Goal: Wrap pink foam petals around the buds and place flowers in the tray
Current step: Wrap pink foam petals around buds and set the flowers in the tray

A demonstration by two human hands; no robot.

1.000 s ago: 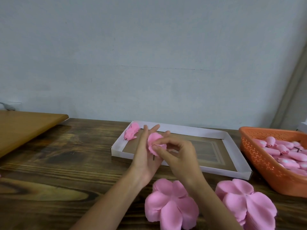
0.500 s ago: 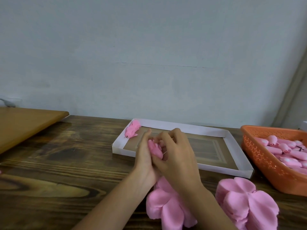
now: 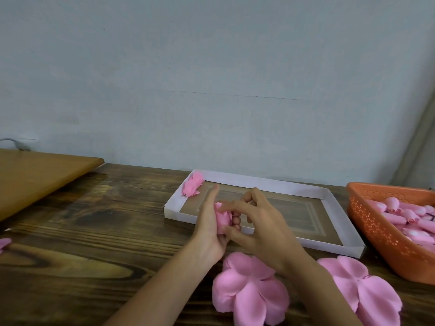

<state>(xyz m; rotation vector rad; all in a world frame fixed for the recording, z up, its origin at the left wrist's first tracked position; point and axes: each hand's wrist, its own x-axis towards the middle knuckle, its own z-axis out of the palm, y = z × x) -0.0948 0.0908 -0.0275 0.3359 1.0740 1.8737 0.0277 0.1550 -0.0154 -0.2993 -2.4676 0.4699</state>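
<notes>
Left hand (image 3: 207, 223) and right hand (image 3: 262, 230) both grip pink foam flower (image 3: 223, 219), just before white cardboard tray (image 3: 259, 182). Any slackened grip: wrap likely springs open.

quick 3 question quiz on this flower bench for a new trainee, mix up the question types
1. True or false: the white tray holds one finished flower, in its far left corner.
2. The unwrapped buds lie in: A the orange basket; B the white tray; C a glass jar.
3. Short answer: what do the left hand and right hand grip together?

Key: 1 true. 2 A. 3 the partly wrapped flower.
</notes>
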